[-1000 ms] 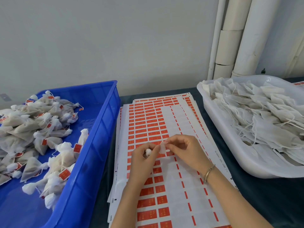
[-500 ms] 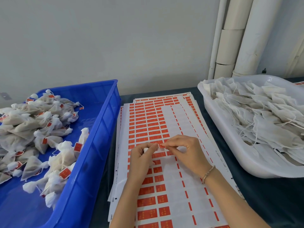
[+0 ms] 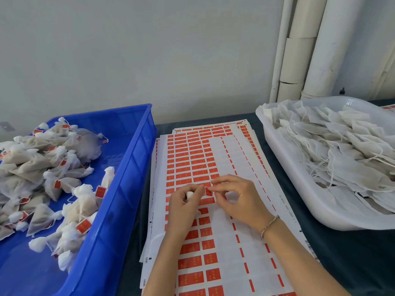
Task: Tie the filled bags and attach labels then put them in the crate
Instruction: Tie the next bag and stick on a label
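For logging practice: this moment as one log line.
left hand: grips bag | right hand: pinches red label | blue crate: labelled bags inside

**No print clear enough to read**

The red labels (image 3: 190,262) bear pale marks, too blurred to make out. On the top label sheet (image 3: 226,231), a sideways printed code (image 3: 291,212) along the right margin is likewise illegible.
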{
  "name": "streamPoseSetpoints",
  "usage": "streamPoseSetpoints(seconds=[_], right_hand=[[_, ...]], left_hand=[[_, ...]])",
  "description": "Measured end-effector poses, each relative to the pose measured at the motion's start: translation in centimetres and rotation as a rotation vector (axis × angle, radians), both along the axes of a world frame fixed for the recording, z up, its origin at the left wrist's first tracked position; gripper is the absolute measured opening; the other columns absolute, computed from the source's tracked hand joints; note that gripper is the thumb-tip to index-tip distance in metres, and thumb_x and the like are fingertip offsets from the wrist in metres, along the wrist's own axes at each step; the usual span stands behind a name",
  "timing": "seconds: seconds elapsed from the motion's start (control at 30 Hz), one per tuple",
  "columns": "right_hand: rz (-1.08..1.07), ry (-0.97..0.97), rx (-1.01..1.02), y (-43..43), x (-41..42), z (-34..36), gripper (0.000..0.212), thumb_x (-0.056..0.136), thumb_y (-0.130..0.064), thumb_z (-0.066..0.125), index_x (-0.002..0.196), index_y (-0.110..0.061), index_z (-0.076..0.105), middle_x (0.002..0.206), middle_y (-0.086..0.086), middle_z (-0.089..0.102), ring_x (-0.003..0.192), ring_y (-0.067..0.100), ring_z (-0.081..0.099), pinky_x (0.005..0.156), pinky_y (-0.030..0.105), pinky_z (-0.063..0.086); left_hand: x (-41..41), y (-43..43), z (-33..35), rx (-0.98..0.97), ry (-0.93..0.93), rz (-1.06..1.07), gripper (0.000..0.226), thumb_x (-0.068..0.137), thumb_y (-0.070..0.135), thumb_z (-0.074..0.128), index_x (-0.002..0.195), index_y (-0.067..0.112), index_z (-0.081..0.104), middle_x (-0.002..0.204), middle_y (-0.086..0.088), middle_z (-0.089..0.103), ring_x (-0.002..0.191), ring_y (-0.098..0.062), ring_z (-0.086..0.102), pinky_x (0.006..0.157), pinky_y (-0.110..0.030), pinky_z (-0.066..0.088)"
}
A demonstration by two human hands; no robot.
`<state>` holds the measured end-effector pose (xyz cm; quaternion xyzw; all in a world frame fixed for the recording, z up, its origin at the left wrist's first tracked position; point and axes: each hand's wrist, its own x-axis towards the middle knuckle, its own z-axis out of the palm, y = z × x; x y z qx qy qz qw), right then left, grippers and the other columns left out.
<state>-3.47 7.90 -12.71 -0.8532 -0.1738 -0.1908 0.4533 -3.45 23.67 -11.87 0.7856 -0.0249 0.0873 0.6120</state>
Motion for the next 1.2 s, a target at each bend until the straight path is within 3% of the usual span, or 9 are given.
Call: streamPoseSetpoints(seconds=[0.13, 0.27, 0.43, 0.57, 0.7, 0.9, 1.2], right_hand=[[-0.019, 0.063, 0.138, 0.4, -0.1, 0.4, 0.02, 0.086, -0.027, 0.068, 0.103, -0.037, 0.066, 0.102, -0.031, 0.06, 0.096, -0.008, 0.06, 0.076, 0.003, 0.047], [0.011, 0.153, 0.112, 0.5, -0.3, 0.7, 0.023, 0.085, -0.029, 0.068, 0.105, -0.04, 0.063, 0.103, -0.029, 0.061, 0.093, -0.013, 0.058, 0.078, 0.001, 0.044], [-0.001, 0.181, 0.17, 0.4, -0.4, 1.1, 0.017, 0.082, -0.029, 0.071, 0.096, -0.038, 0.066, 0.092, -0.028, 0.064, 0.089, -0.008, 0.061, 0.075, 0.004, 0.047], [-0.027, 0.182, 0.172, 0.4, -0.4, 1.1, 0.011, 0.082, -0.028, 0.071, 0.091, -0.034, 0.067, 0.085, -0.023, 0.066, 0.084, -0.005, 0.061, 0.071, 0.006, 0.049], [-0.05, 0.199, 0.19, 0.2, -0.3, 1.0, 0.008, 0.083, -0.027, 0.072, 0.09, -0.03, 0.07, 0.085, -0.016, 0.069, 0.081, 0.0, 0.063, 0.072, 0.011, 0.052], [0.006, 0.212, 0.22, 0.3, -0.4, 1.2, 0.011, 0.084, -0.026, 0.07, 0.093, -0.033, 0.068, 0.088, -0.018, 0.069, 0.084, -0.001, 0.064, 0.073, 0.011, 0.052], [0.002, 0.158, 0.091, 0.5, -0.3, 0.5, 0.008, 0.085, -0.019, 0.069, 0.089, -0.026, 0.066, 0.08, -0.018, 0.064, 0.08, -0.002, 0.061, 0.071, 0.007, 0.049]], left_hand=[[-0.1, 0.0, 0.0, 0.055, -0.043, -0.04, 0.011, 0.091, 0.031, 0.062, 0.085, 0.031, 0.071, 0.08, 0.02, 0.069, 0.084, 0.0, 0.065, 0.064, -0.008, 0.049], [-0.2, 0.0, -0.1, 0.075, -0.062, -0.074, 0.01, 0.091, 0.03, 0.061, 0.087, 0.032, 0.07, 0.084, 0.023, 0.068, 0.087, 0.002, 0.064, 0.067, -0.004, 0.047], [-0.3, 0.1, -0.2, 0.05, -0.056, -0.093, 0.013, 0.092, 0.031, 0.059, 0.088, 0.032, 0.071, 0.085, 0.02, 0.07, 0.088, -0.002, 0.065, 0.068, -0.011, 0.051], [-0.4, 0.0, -0.1, 0.041, -0.072, -0.098, 0.018, 0.082, 0.046, 0.06, 0.088, 0.032, 0.07, 0.085, 0.019, 0.07, 0.088, -0.002, 0.065, 0.07, -0.011, 0.051], [-0.1, 0.0, -0.5, 0.083, -0.083, -0.069, 0.004, 0.084, 0.033, 0.07, 0.086, 0.033, 0.068, 0.081, 0.02, 0.068, 0.084, 0.0, 0.064, 0.066, -0.008, 0.049], [-0.1, 0.0, -0.7, 0.1, -0.107, -0.089, 0.007, 0.086, 0.028, 0.069, 0.086, 0.034, 0.067, 0.082, 0.022, 0.067, 0.084, -0.001, 0.064, 0.067, -0.007, 0.049], [0.1, 0.1, -1.1, 0.152, -0.111, -0.111, 0.013, 0.086, 0.023, 0.069, 0.082, 0.035, 0.066, 0.079, 0.02, 0.067, 0.083, -0.001, 0.063, 0.067, -0.007, 0.048]])
